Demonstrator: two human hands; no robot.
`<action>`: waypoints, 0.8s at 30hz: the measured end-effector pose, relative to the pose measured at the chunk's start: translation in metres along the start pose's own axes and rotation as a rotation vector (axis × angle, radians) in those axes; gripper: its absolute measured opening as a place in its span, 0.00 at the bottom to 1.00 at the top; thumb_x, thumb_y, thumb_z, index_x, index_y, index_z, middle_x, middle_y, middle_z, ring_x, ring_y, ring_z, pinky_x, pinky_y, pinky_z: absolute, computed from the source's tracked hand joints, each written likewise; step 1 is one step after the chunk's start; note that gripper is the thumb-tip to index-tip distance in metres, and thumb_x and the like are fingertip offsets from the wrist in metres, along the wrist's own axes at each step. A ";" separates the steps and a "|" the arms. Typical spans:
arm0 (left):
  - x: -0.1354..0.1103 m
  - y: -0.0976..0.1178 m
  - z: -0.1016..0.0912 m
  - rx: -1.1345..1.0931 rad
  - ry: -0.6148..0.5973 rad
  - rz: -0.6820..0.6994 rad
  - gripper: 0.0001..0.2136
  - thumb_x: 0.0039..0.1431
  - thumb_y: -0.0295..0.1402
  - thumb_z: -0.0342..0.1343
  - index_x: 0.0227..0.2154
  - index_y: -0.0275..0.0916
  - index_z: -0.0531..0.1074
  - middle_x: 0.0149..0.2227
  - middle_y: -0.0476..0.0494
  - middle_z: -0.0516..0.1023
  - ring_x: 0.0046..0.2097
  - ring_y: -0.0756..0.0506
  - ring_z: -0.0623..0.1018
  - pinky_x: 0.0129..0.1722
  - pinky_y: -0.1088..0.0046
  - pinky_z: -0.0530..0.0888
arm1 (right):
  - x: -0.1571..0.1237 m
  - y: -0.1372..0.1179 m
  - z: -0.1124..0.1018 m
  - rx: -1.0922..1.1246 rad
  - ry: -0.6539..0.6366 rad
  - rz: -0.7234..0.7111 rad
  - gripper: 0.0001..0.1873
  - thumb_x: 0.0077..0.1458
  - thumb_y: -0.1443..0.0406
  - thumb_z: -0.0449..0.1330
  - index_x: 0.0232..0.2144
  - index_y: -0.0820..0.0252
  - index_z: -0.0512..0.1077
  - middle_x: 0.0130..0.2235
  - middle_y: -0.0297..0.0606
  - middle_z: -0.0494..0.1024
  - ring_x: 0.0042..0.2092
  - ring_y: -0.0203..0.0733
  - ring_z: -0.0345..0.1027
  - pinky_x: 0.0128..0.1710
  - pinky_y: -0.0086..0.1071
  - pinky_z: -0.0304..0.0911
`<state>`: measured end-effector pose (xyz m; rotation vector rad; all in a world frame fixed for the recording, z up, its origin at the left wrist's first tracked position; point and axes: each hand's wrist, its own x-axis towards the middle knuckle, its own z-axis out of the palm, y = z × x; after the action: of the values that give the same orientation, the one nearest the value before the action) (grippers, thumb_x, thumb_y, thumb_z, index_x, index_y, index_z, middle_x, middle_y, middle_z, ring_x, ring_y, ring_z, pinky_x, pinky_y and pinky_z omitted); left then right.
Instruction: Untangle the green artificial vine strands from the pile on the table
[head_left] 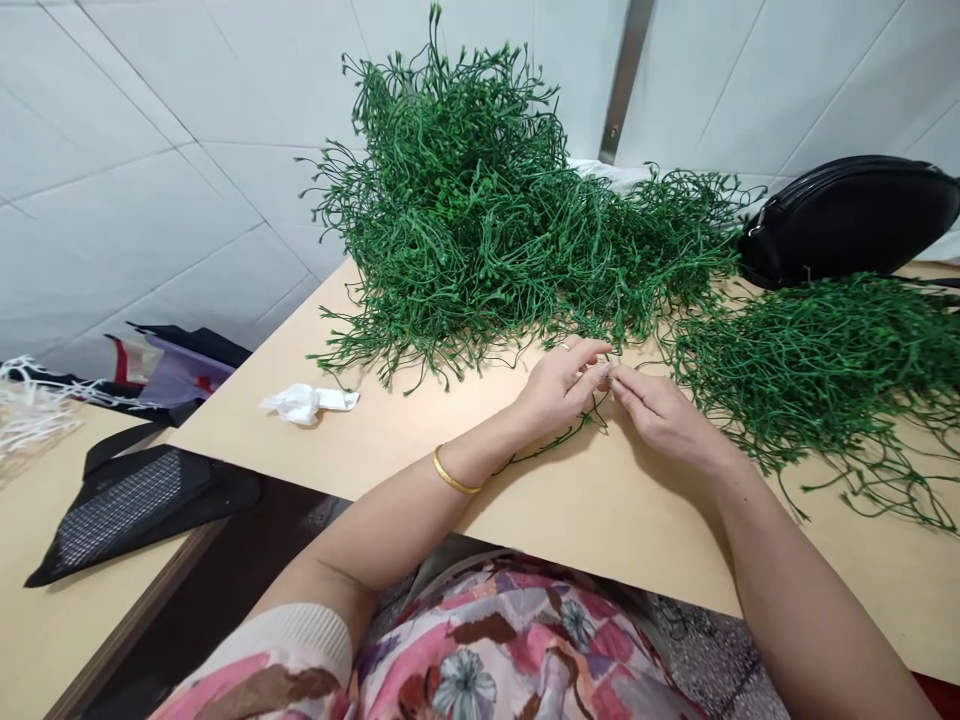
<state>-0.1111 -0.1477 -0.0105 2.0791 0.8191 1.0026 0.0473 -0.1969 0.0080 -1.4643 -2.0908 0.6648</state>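
My two hands meet over the front middle of the table [570, 510], fingertips pinched close together. Thumb and fingers of my left hand [562, 385] close on a thin green cord, and my right hand [656, 410] pinches at the same spot from the right. Part of this green cord [559, 441] trails below my left palm toward the wrist; the fingers hide the piece between them. Just beyond my hands rises a big tangled heap of green cords [465, 230] with small knot-like tips. A flatter pile of green cords [825, 365] lies right of my right hand.
A crumpled white tissue [300, 403] lies on the table at left. Behind the right pile sits a black bag [862, 220]. Another surface at far left carries a black mesh-patterned item [135, 500] and white strands [34, 415]. A tiled wall [225, 200] stands behind.
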 end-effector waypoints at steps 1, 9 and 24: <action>0.000 0.001 0.000 0.024 -0.027 0.013 0.11 0.60 0.35 0.45 0.36 0.38 0.70 0.31 0.45 0.70 0.37 0.49 0.68 0.40 0.74 0.63 | 0.000 0.000 0.000 0.007 0.004 -0.013 0.10 0.59 0.64 0.45 0.27 0.58 0.62 0.23 0.32 0.65 0.25 0.35 0.55 0.28 0.30 0.50; 0.000 0.014 0.000 -0.044 -0.016 -0.050 0.13 0.59 0.33 0.45 0.21 0.37 0.63 0.20 0.51 0.61 0.26 0.52 0.61 0.30 0.75 0.58 | 0.004 0.000 0.009 0.381 0.126 0.063 0.17 0.59 0.57 0.46 0.21 0.57 0.58 0.22 0.31 0.58 0.24 0.34 0.51 0.24 0.30 0.49; 0.003 0.004 0.006 -0.496 0.046 -0.335 0.12 0.56 0.34 0.50 0.20 0.35 0.63 0.18 0.53 0.59 0.22 0.56 0.58 0.24 0.78 0.57 | 0.007 -0.004 0.011 0.085 0.262 -0.007 0.16 0.61 0.56 0.42 0.32 0.56 0.64 0.28 0.35 0.67 0.31 0.39 0.60 0.34 0.32 0.53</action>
<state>-0.1040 -0.1496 -0.0093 1.4504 0.8098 0.9527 0.0355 -0.1925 0.0033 -1.4142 -1.8451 0.5212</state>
